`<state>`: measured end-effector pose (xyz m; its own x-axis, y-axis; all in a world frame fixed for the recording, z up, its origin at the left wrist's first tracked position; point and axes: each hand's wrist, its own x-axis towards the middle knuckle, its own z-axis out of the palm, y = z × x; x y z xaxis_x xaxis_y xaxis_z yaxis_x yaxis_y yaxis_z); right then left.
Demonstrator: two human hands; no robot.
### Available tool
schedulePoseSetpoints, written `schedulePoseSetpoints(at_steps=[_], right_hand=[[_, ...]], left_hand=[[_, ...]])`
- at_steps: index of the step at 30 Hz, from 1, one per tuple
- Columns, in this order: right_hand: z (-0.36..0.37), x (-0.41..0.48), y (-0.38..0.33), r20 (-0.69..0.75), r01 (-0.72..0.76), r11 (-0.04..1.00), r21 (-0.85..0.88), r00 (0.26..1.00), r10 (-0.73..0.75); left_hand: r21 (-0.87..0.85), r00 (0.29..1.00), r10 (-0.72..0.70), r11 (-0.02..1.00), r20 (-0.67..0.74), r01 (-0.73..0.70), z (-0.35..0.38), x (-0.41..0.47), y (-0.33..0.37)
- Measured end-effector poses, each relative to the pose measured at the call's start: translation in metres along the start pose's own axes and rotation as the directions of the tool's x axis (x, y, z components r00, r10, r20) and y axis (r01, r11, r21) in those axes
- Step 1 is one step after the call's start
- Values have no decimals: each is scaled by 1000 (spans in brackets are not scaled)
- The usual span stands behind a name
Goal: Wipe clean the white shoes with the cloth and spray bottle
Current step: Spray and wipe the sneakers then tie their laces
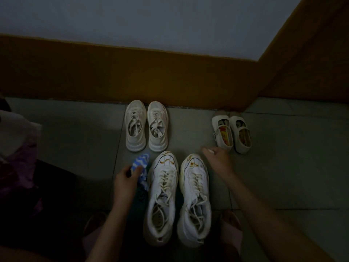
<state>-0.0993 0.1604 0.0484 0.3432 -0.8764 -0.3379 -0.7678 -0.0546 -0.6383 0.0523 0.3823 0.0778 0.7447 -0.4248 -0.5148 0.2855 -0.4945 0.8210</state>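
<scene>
Forward, left hand curled round striped cloth, right hand stretched beside white shoes, fingers slack, empty.

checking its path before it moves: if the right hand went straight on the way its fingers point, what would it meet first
Probably the far sneaker pair, at the toe of its nearer shoe; the right hand points forward-left over floor. Depth is unclear, so it might pass beside.
</scene>
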Motion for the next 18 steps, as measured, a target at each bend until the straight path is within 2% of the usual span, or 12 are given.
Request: schedulePoseSetpoints(at_steps=[3,7,12,14,18], right_hand=[[-5,-8,8,-52,-8,1000,-22,999,7],[-3,-7,10,-96,-4,999,40,995,8],[11,-3,-20,-33,77,992,97,997,-75],[20,-4,-41,75,139,990,34,987,-141],[44,-10,-76,238,318,913,-255,936,-260]], left_hand=[[-19,1000,13,1000,2,-13,1,-2,2],[-20,999,29,999,-12,-29,0,-2,1],[-26,1000,13,1000,-21,-14,-4,3,-5],[-33,999,14,999,-39,-15,-6,4,-6],[-70,999,-14,997,-30,12,-9,5,-8]])
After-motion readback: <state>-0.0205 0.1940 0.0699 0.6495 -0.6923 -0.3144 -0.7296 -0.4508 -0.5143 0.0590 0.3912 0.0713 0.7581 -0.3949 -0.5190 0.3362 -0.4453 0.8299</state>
